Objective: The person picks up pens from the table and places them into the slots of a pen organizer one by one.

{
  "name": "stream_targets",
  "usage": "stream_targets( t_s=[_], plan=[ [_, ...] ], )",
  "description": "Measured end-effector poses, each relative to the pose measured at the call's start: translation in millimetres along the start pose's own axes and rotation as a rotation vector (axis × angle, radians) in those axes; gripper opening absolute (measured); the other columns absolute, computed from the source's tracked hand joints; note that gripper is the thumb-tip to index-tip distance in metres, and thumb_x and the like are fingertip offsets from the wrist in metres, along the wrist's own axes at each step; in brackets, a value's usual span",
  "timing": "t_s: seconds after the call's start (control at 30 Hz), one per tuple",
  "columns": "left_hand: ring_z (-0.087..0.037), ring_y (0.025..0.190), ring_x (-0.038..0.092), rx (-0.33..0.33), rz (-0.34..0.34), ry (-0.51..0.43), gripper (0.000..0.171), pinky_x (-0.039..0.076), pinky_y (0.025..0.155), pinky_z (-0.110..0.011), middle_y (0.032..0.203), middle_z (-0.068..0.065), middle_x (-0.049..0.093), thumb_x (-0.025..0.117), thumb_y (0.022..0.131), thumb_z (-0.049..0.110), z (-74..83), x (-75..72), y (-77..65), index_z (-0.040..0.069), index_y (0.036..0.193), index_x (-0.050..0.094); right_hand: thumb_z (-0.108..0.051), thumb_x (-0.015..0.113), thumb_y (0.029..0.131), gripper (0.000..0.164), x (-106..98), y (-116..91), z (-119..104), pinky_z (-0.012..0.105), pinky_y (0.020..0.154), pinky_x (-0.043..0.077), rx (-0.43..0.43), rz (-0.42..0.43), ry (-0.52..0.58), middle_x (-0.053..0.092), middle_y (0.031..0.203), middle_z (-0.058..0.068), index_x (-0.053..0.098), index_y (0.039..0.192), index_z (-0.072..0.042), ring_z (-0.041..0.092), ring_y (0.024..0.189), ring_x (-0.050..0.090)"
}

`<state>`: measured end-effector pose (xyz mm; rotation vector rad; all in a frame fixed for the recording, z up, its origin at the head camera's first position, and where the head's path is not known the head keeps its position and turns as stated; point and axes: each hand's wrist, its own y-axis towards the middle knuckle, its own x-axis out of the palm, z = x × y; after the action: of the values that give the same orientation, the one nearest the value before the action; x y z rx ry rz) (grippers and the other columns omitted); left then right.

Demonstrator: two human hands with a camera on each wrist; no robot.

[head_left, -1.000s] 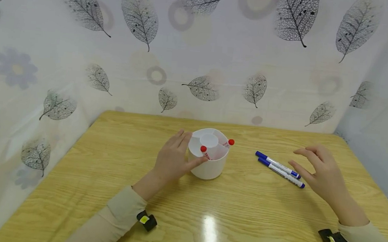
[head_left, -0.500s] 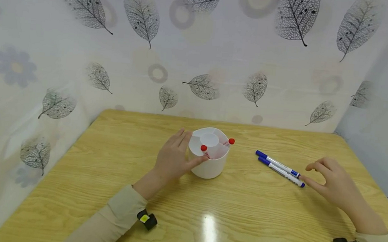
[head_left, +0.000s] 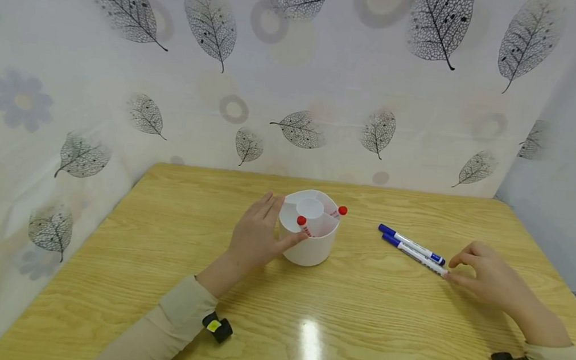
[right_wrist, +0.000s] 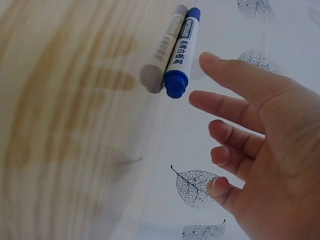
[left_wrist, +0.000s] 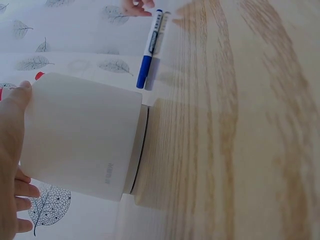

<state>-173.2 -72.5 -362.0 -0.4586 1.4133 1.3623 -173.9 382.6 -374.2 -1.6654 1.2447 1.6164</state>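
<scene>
My left hand (head_left: 256,231) holds the side of a round white pen organizer (head_left: 308,251), its thumb across the front rim. Inside the organizer stand two red-capped markers (head_left: 302,222), tilted in their compartments. To the right, two blue whiteboard markers (head_left: 412,245) lie side by side on the table. My right hand (head_left: 487,280) is at their right ends, with the thumb by the nearer marker's end. The right wrist view shows a gap between thumb and index finger, close to the blue marker (right_wrist: 182,55). There the other fingers are loosely bent, holding nothing.
The wooden table (head_left: 358,312) is glossy and mirrors the things on it. Behind and beside it hangs a white leaf-patterned cloth (head_left: 338,81). Each wrist wears a black strap (head_left: 217,327).
My right hand has moved right and down toward the near ends of the blue markers, thumb and index finger drawing closer. The left hand and organizer have stayed in place.
</scene>
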Motion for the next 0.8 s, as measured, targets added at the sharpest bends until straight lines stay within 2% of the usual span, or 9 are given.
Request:
stream_targets(
  t_s=[0.2,0.47,0.63,0.8],
  plan=[
    [-0.034,0.137,0.047,0.001,0.008,0.011,0.111,0.038,0.115,-0.045,0.138,-0.018,0.057,0.017,0.081,0.087,0.8,1.0,0.3,-0.003,0.137,0.050,-0.020,0.082,0.077,0.011,0,3,-1,0.028,0.062,0.042,0.047,-0.125,0.026,0.054,0.087,-0.001,0.072,0.084,-0.018,0.013,0.077,0.048],
    [-0.034,0.136,0.048,0.003,0.024,0.015,0.111,0.040,0.114,-0.045,0.137,-0.018,0.058,0.017,0.081,0.087,2.0,3.0,0.2,-0.004,0.136,0.051,-0.020,0.080,0.079,0.010,3,8,0,0.030,0.063,0.041,0.065,-0.204,0.028,0.054,0.088,0.000,0.073,0.085,-0.015,0.015,0.078,0.047],
    [-0.034,0.135,0.049,0.002,0.034,0.019,0.110,0.040,0.113,-0.046,0.137,-0.018,0.059,0.018,0.082,0.086,3.1,3.4,0.6,-0.003,0.136,0.052,-0.017,0.079,0.079,0.009,4,10,-1,0.030,0.064,0.042,0.046,-0.175,0.022,0.054,0.088,0.000,0.072,0.084,-0.015,0.014,0.078,0.048],
    [-0.034,0.136,0.048,0.002,0.037,0.014,0.109,0.040,0.113,-0.046,0.137,-0.018,0.058,0.019,0.083,0.086,3.8,3.8,1.0,-0.004,0.136,0.051,-0.012,0.081,0.076,0.013,4,11,1,0.030,0.061,0.043,-0.014,-0.068,0.004,0.055,0.087,0.001,0.070,0.083,-0.016,0.015,0.077,0.050]
  ],
)
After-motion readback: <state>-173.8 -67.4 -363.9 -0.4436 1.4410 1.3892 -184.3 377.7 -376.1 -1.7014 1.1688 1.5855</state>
